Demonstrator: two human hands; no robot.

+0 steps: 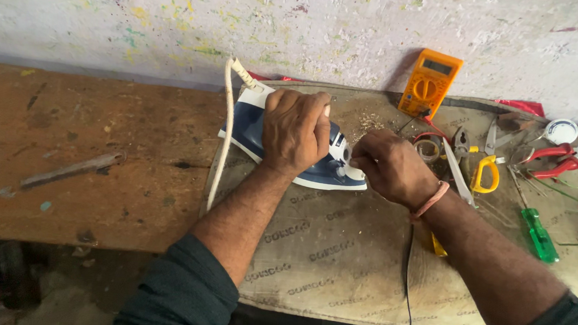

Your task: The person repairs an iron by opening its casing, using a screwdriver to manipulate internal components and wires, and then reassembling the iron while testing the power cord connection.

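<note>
Head view: your two hands work on a blue and white iron on the counter.

Your left hand [296, 137] is closed over the iron [283, 145], pinning it to the sacking mat [336, 256]; keep that grip firm so the body cannot twist. Your right hand [390, 167] is pinched shut at the iron's nose, what it grips hidden; work with small, square turns. Farther off lie a green screwdriver [539, 235], red pliers [554, 159] and an orange meter [430, 83] against the wall.

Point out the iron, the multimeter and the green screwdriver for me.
iron [343, 177]: head view, white front edge by the tip.
multimeter [430, 84]: head view, orange body at the dial.
green screwdriver [539, 235]: head view, middle of the handle.
</note>
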